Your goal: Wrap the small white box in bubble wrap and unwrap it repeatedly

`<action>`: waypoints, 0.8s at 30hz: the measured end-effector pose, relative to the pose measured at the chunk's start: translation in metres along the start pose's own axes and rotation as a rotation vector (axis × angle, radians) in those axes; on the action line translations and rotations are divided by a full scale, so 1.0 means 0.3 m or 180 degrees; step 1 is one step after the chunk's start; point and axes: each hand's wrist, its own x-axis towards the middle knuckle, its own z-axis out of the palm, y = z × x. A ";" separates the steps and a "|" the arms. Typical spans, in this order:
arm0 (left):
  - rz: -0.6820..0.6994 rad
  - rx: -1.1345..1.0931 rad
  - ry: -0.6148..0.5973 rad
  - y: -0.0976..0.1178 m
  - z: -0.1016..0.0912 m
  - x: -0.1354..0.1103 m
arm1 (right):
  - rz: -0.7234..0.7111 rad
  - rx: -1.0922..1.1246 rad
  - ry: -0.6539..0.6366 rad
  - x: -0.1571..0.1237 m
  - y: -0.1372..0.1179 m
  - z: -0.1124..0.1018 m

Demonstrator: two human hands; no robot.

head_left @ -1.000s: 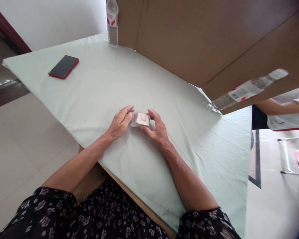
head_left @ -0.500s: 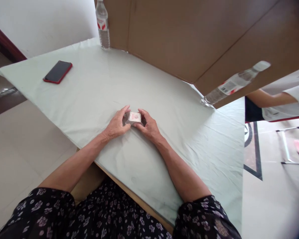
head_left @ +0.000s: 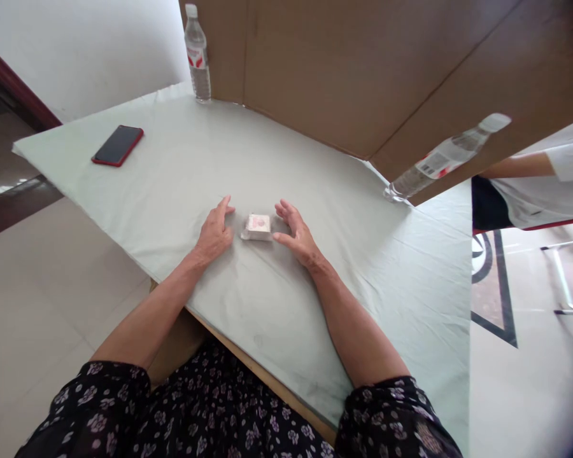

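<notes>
On the pale green tablecloth [head_left: 248, 305] lies a small block-shaped pack [head_left: 258, 227], whitish with a pink print on top and what looks like clear wrapping at its left end. What it contains I cannot make out. My left hand [head_left: 214, 230] is just left of the pack, apart from it, fingers spread and empty. To the right of the pack is my right hand [head_left: 296, 234], also empty, its thumb and fingers parted and the thumb tip very close to the pack's side.
A phone with a red edge [head_left: 118, 145] lies at the far left. Brown cardboard panels [head_left: 310, 70] stand along the back, with a water bottle [head_left: 198, 57] at the left and another bottle [head_left: 446, 159] at the right. Beyond the right side, a person's arm [head_left: 518, 165] shows.
Both hands have let go of the pack and moved apart, the left one leftward and the right one rightward. The pack stays on the cloth. The view has shifted slightly.
</notes>
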 end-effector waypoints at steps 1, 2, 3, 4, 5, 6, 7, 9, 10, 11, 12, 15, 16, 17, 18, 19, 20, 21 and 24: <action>-0.0006 0.0262 -0.0012 0.000 -0.001 -0.001 | 0.0044 0.0163 0.0106 0.003 0.006 0.000; 0.0007 0.0517 -0.0014 0.000 -0.003 -0.002 | 0.0101 0.0317 0.0265 0.007 0.014 0.001; 0.0024 0.0743 -0.0009 0.002 -0.006 -0.004 | 0.0161 0.0437 0.0460 0.011 0.024 0.005; 0.0029 0.0935 -0.0010 0.003 -0.011 -0.007 | 0.0215 0.0499 0.0663 0.016 0.036 0.011; 0.0020 0.1099 -0.0018 0.005 -0.017 -0.011 | 0.0252 0.0500 0.0845 0.021 0.048 0.017; 0.0002 0.1248 -0.0032 0.006 -0.024 -0.016 | 0.0268 0.0451 0.0988 0.025 0.061 0.025; -0.0036 0.1394 -0.0046 0.007 -0.033 -0.021 | 0.0270 0.0378 0.1103 0.029 0.073 0.032; -0.0157 0.1691 -0.0080 0.008 -0.052 -0.033 | 0.0268 0.0260 0.1301 0.034 0.097 0.040; -0.0227 0.1824 -0.0096 0.007 -0.062 -0.039 | 0.0283 0.0238 0.1416 0.037 0.108 0.041; -0.0289 0.1944 -0.0119 0.006 -0.072 -0.045 | 0.0309 0.0238 0.1547 0.039 0.119 0.038; -0.0349 0.2047 -0.0130 0.005 -0.082 -0.053 | 0.0335 0.0246 0.1682 0.041 0.130 0.033; -0.0551 0.2278 -0.0096 -0.005 -0.120 -0.085 | 0.0348 0.0217 0.1948 0.046 0.160 0.011; -0.0629 0.2341 -0.0079 -0.010 -0.136 -0.101 | 0.0326 0.0182 0.1972 0.047 0.169 0.004; -0.0698 0.2407 -0.0063 -0.016 -0.154 -0.118 | 0.0295 0.0139 0.1970 0.048 0.177 -0.002; -0.0787 0.2469 -0.0024 -0.023 -0.175 -0.139 | 0.0267 0.0099 0.1965 0.049 0.183 -0.006; -0.0884 0.2511 -0.0009 -0.031 -0.197 -0.162 | 0.0249 0.0079 0.1970 0.050 0.187 -0.009; -0.0991 0.2535 0.0011 -0.039 -0.219 -0.186 | 0.0250 0.0089 0.1987 0.050 0.188 -0.011; -0.1092 0.2557 0.0061 -0.047 -0.242 -0.211 | 0.0271 0.0131 0.2012 0.050 0.186 -0.013; -0.1305 0.2591 0.0357 -0.069 -0.304 -0.282 | 0.0376 0.0344 0.2084 0.048 0.165 -0.021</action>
